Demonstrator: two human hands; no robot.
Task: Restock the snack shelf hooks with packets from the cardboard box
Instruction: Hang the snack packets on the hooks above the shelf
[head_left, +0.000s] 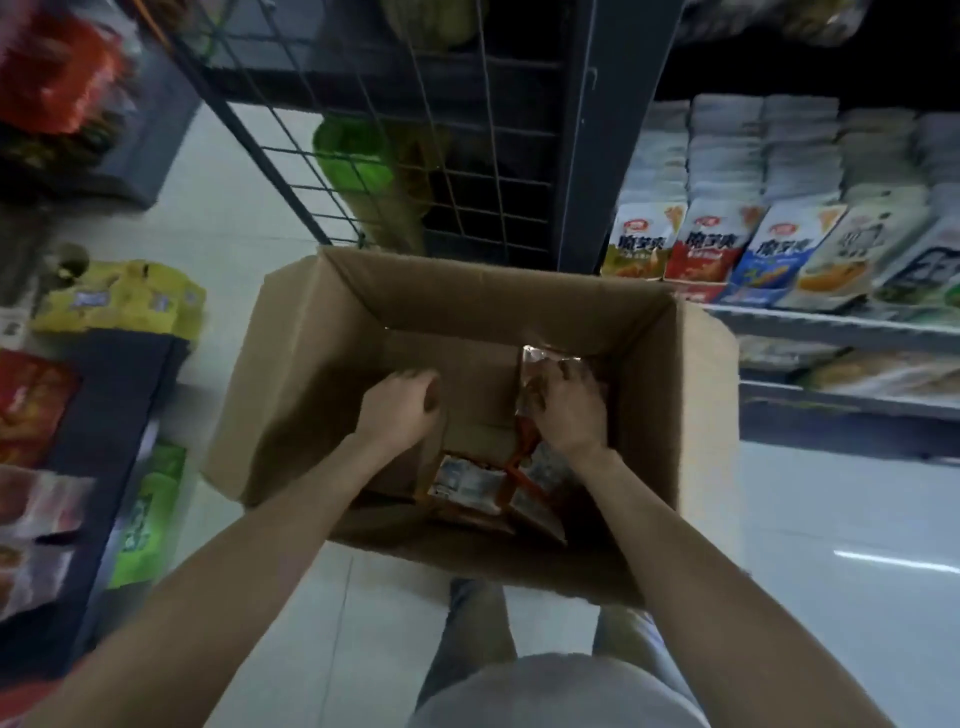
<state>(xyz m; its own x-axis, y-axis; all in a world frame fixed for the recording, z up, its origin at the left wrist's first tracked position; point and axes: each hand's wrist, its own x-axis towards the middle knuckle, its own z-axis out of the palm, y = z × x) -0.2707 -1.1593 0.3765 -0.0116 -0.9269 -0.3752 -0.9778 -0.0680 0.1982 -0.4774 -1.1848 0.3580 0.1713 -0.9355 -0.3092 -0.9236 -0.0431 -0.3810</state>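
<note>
The cardboard box (470, 400) sits on the floor (841, 519) in front of the wire rack (415, 130). Packets (498, 483) lie in the box, and both hands reach inside. A shelf of packets (779, 249) stands to the right

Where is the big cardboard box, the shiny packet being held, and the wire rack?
cardboard box (696, 415): head view, on its right inner wall.
shiny packet (537, 364): head view, on its crinkled top edge, above the right hand (569, 410).
wire rack (467, 171): head view, on its grid bars behind the box.

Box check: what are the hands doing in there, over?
Both hands in the box. Right hand grips a packet; left hand curled, seems to hold nothing. More packets below. Nothing in the way.
</note>
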